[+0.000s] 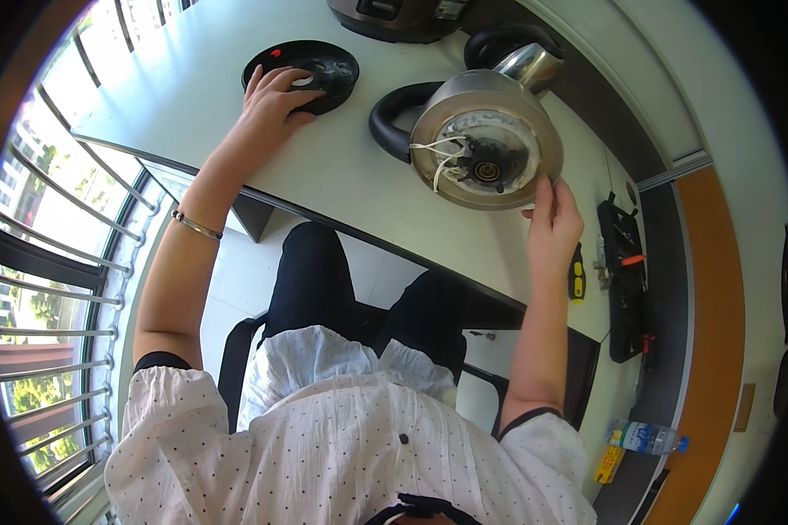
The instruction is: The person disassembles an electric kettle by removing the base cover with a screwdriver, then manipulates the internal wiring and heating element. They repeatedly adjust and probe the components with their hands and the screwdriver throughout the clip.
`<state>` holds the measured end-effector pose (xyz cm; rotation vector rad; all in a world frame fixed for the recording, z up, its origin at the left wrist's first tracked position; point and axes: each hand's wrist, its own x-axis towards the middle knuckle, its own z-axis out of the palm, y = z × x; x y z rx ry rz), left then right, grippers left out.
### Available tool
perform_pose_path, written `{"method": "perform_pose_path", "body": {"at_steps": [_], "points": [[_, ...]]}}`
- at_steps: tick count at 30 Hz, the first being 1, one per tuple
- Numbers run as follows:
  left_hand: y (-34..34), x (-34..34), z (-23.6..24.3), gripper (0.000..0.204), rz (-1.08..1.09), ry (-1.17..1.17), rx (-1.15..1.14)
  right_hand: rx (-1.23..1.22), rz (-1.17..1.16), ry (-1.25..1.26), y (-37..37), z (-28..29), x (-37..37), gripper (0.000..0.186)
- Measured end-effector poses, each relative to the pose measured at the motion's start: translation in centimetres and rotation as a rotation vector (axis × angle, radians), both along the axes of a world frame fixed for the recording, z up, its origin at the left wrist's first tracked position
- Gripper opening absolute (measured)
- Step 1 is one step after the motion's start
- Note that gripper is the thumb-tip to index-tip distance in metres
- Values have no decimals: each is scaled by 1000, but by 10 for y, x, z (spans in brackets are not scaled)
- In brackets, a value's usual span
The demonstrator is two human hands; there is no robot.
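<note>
A steel electric kettle (446, 96) is tipped over on the desk, its underside turned toward me. The bottom is uncovered, with white wires (446, 166) hanging out beside a round black connector (487, 171). My right hand (555, 214) grips the kettle's lower right rim between thumb and fingers. Over to the left, a shallow black round base (341, 66) with a small red mark lies on the desk. My left hand (276, 101) holds its near rim, fingers reaching over into the dish and thumb at the edge.
A dark appliance (394, 19) stands at the back. Right of the kettle are a yellow-and-black tool handle (577, 278) and an open black tool case (626, 289). A water bottle (643, 437) lies farther right. The desk's front edge (368, 249) runs above my knees; a barred window is left.
</note>
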<state>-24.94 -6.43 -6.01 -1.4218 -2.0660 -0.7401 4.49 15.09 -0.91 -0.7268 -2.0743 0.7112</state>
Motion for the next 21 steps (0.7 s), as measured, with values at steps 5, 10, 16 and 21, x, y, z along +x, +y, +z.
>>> {"method": "perform_pose_path", "body": {"at_steps": [5, 10, 16, 21], "points": [[8, 39, 24, 42, -93, 41, 141, 42, -27, 35, 12, -4, -3, 32], [27, 74, 31, 45, -324, -192, 216, -15, -2, 79, 12, -5, -6, 34], [48, 91, 40, 56, -278, -421, 131, -66, -5, 94, 19, -4, -11, 35], [55, 96, 51, 59, -259, -418, 29, -120, 19, 46, 26, 1, -10, 34]]}}
